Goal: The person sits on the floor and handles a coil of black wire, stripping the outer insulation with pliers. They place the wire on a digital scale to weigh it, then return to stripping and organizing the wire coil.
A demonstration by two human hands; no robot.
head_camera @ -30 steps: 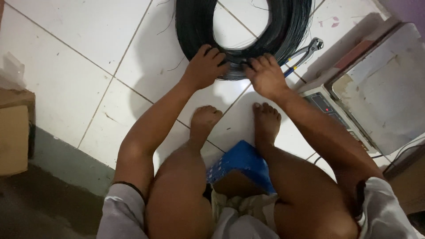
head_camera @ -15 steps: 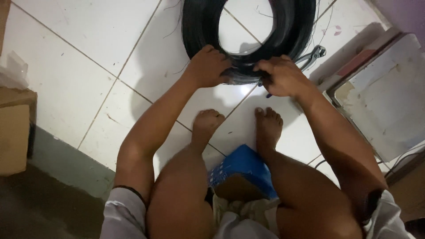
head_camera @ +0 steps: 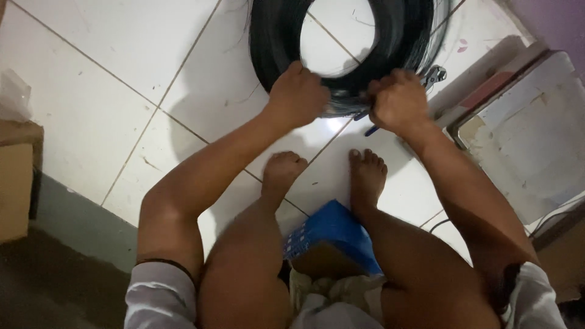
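Note:
A large coil of thin black wire [head_camera: 274, 36] lies on the white tiled floor in front of me. My left hand [head_camera: 298, 94] grips the coil's near edge on the left. My right hand [head_camera: 397, 100] grips the same near edge a little to the right. Between the two hands the bundled strands [head_camera: 344, 100] are pinched together. Pliers with blue handles [head_camera: 429, 78] lie on the floor just behind my right hand, partly hidden by it. My two bare feet rest on the tiles below the hands.
A blue box [head_camera: 332, 237] sits between my legs. A worn white board in a frame [head_camera: 524, 134] lies at the right. A brown cardboard box [head_camera: 15, 183] stands at the left edge beside a grey strip of floor.
Both hands have closed tighter on the coil's near edge, and the right hand has shifted along it. The view has tilted so more of the coil shows.

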